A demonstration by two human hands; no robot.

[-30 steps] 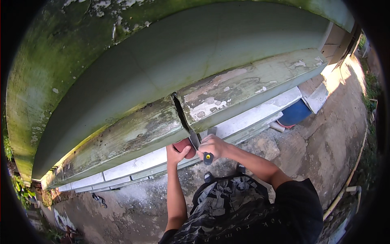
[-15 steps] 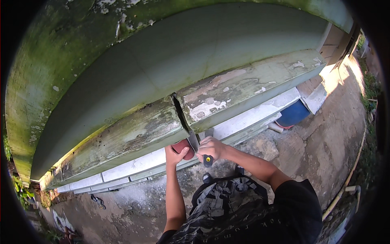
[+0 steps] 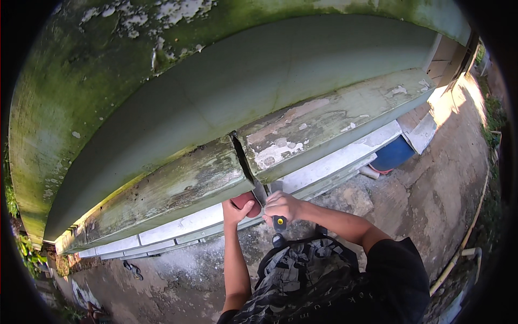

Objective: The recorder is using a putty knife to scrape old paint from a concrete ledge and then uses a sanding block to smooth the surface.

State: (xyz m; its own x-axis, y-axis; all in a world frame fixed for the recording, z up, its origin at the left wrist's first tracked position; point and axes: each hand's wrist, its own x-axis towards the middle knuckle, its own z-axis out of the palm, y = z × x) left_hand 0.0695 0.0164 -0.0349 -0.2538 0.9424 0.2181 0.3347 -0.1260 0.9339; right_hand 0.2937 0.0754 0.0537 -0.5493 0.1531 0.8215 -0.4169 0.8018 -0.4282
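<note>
My left hand [image 3: 233, 212] is closed on a reddish-brown rounded container [image 3: 251, 205], thumb on its near side, just under the ledge's front edge. My right hand [image 3: 283, 207] is wrapped round a scraper [image 3: 279, 223], whose dark handle end with a yellow spot points toward me. Past the knuckles a flat grey blade shows. A second grey blade-like piece [image 3: 260, 193] stands between the container and my right fingers, at the lower end of a dark crack [image 3: 240, 154]; what holds it is hidden. The crack splits the green, peeling ledge [image 3: 189, 167] from back to front.
A mossy, flaking wall [image 3: 81, 102] curves over the left side. White stepped ledges [image 3: 334, 151] run below the green one. To the right, a blue tub [image 3: 393, 154] stands by the wall on cracked concrete [image 3: 421, 205]. A pair of sandals [image 3: 133, 269] lies at lower left.
The whole view has shifted slightly, so the ledge and both hands appear a little lower and farther right. Both hands keep their grips beside the crack.
</note>
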